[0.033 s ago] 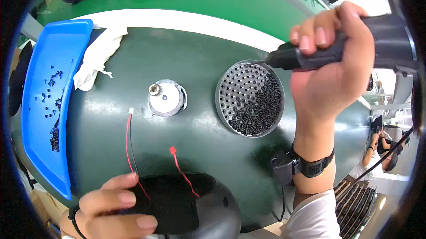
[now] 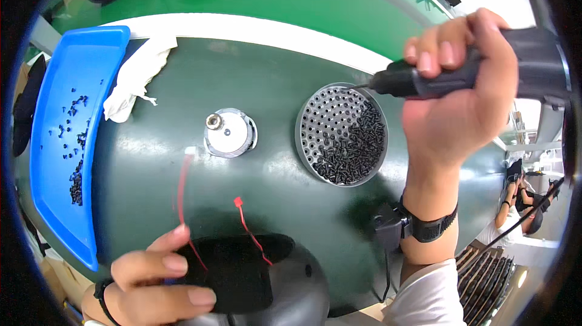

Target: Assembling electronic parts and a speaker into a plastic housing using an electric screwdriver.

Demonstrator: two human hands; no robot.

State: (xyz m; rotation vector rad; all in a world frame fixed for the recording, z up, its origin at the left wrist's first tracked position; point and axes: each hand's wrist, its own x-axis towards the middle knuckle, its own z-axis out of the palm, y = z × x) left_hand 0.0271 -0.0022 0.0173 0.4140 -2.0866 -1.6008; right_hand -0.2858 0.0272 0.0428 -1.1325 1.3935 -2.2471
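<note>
My right hand [image 2: 464, 77] is wrapped round a black electric screwdriver [image 2: 424, 80], its bit over the far rim of a round grey dish [image 2: 298, 135]. Black screws [image 2: 351, 153] are heaped on one side of the perforated plate in the dish. My left hand [image 2: 157, 271] has its fingers apart at the left edge of a black rounded housing [image 2: 297, 292], thumb over its dark recess. A red wire [image 2: 182, 192] with a white connector, blurred, runs up past my index fingertip. A second red wire [image 2: 251, 235] ends in a red connector.
A silver round part with a brass-coloured knob [image 2: 230, 135] stands mid-table. At left lie a blue tray [image 2: 54, 162] with scattered screws and a white cloth [image 2: 136, 77]. A black device [image 2: 388, 226] is strapped to my right wrist, its cable hanging down. Another person [image 2: 515, 211] sits far right.
The wire with the white connector has swung to the right. My left index finger has lifted slightly. My right hand and the screwdriver have shifted a little right and nearer.
</note>
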